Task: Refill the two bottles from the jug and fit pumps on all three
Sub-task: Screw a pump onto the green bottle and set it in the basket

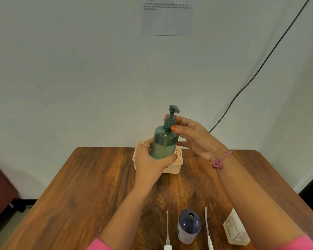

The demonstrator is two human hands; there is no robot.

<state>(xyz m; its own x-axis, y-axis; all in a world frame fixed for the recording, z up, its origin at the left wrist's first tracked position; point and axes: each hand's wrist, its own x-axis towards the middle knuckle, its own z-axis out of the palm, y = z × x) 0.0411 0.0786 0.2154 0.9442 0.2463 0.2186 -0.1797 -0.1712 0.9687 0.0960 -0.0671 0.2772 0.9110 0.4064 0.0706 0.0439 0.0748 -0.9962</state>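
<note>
Above basket [172, 168] | left hand [152, 163] grips green bottle [163, 141] | right hand [193, 136] pinches pump collar [170, 122]

We are seeing both white pumps [167, 231] getting cut off by the bottom edge, the basket [175, 165] partly hiding behind the green bottle [162, 143], wall sheet [167, 17] text too small.

Both arms reach forward and up, in pink sleeves. The left hand [153, 162] is curled around the bottle [163, 141], thumb in front, a ring on one finger. The right hand [193, 136] is higher, wrist bent, with the thumb and fingers pinching the pump [171, 120] collar. It has a ring, and a pink band on the wrist.
</note>
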